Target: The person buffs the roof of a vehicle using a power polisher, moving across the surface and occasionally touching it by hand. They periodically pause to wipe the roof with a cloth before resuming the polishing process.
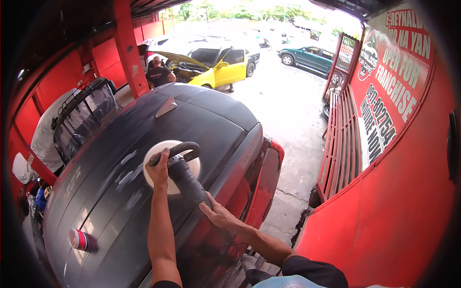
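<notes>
A car polisher with a dark body and a round white pad rests on the dark car roof. My left hand is wrapped round the polisher's looped front handle. Around the rear end of its body my right hand is closed. Whitish compound smears mark the roof left of the pad. A small tub with a red label lies on the roof at the lower left. The pad's underside is hidden.
A shark-fin antenna rises from the roof beyond the pad. A red post stands ahead left. A person bends by a yellow car with its hood raised. A slatted red bench lines the right wall.
</notes>
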`<state>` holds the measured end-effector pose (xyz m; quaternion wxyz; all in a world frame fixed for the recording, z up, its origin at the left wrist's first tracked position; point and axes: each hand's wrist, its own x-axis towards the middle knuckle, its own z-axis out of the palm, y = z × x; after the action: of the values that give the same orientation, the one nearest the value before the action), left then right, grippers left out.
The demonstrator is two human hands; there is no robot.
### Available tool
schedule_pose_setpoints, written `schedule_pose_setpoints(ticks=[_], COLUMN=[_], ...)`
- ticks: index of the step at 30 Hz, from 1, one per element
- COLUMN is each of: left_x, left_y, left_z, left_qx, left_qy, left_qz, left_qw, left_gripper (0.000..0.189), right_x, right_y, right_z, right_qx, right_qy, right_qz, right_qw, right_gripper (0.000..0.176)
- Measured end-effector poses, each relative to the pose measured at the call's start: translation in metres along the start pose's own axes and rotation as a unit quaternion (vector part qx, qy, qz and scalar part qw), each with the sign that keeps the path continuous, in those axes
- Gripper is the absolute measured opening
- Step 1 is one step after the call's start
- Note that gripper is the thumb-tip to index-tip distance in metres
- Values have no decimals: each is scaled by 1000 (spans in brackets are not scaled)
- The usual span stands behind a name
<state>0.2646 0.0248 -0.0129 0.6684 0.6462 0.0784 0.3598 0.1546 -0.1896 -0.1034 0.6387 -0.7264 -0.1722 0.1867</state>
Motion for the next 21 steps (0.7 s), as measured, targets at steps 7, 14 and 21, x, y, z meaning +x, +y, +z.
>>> schedule_pose_setpoints(ticks=[7,14,21], left_x=[-9,-58,-90], left_y=[3,15,37], left_z=[-27,-94,-159], left_qx=[-26,0,6], left_qy=[1,50,107], left_qz=[-35,-51,-25], left_qw=[999,997,994], left_gripper=[26,28,27], right_x=[-14,-58,-86], right_y=[-12,-32,-57], right_z=[9,28,72], right_qx=[-44,-99,-132], right_qy=[-17,-86,-139], right_qz=[33,86,34], right_qw=[998,988,981], right_gripper=[86,92,103])
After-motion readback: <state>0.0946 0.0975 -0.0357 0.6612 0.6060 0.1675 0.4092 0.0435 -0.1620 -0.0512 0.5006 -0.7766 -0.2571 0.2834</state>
